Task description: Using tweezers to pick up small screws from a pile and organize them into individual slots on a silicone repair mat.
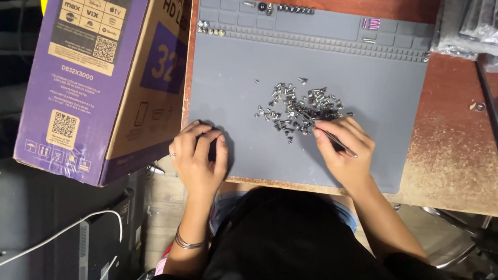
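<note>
A grey work mat (pixel 321 53) covers the wooden desk. A heap of several small metal screws (pixel 299 105) lies in its middle. My right hand (pixel 345 153) holds thin metal tweezers (pixel 331 137) like a pen, their tips reaching into the near edge of the heap. My left hand (pixel 198 157) rests at the mat's near left corner, its fingers curled over a small dark object that is mostly hidden. A ring and a bracelet are on that hand and wrist.
A large purple and brown cardboard box (pixel 102 70) stands against the desk's left side. Sorted screws sit in the mat's top compartments (pixel 293 9). Clear plastic bags (pixel 476 27) lie at the top right, a long dark tool (pixel 497 122) along the right edge.
</note>
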